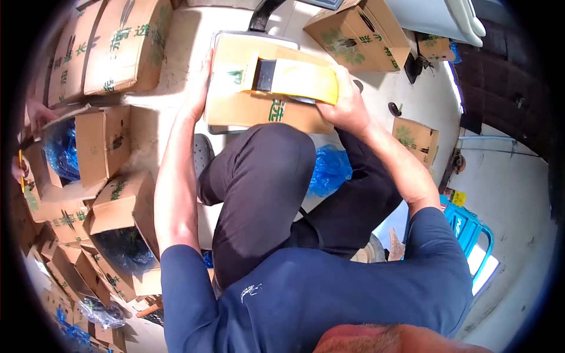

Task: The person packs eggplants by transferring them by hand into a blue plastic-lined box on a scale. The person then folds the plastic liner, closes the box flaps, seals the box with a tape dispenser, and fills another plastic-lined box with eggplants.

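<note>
A closed cardboard box (226, 100) with green print lies on a flat scale platform (219, 129) in front of my knees. My left hand (203, 85) is pressed against the box's left side, fingers stretched along its edge. Over the box top, my right hand (347, 103) is wrapped around a yellow tape dispenser (306, 81). The dispenser's dark end and tan front edge point left and sit at or just above the cardboard; I cannot tell if they touch. Part of the box top is hidden beneath it.
Large cartons (120, 44) stand at the upper left. Open boxes with blue plastic liners (62, 150) line the left side, where another person's hand (38, 113) shows. Another carton (356, 38) is at the upper right. A turquoise plastic stool (471, 226) stands at the right.
</note>
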